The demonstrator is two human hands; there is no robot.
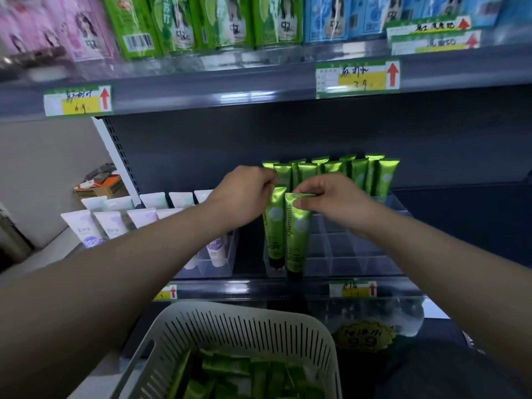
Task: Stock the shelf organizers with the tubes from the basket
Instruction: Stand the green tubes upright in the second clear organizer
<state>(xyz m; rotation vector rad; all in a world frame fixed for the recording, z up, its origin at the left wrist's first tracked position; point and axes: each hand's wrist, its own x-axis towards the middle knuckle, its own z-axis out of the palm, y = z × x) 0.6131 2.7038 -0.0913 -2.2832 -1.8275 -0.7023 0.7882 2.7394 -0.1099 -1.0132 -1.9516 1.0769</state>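
Tubes [298, 231], tops pinched, left hand [247, 194], right hand [331, 198]

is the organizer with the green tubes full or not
Not full. The organizer holds green tubes in its back rows, but most front compartments stand empty.

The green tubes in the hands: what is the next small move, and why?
Probably ease the right tube straight down until it seats, then release. The right hand pinches its top edge; it stands cap down at the front of the clear organizer, beside the left tube held by the left hand. Whether its cap sits in a cell is unclear.
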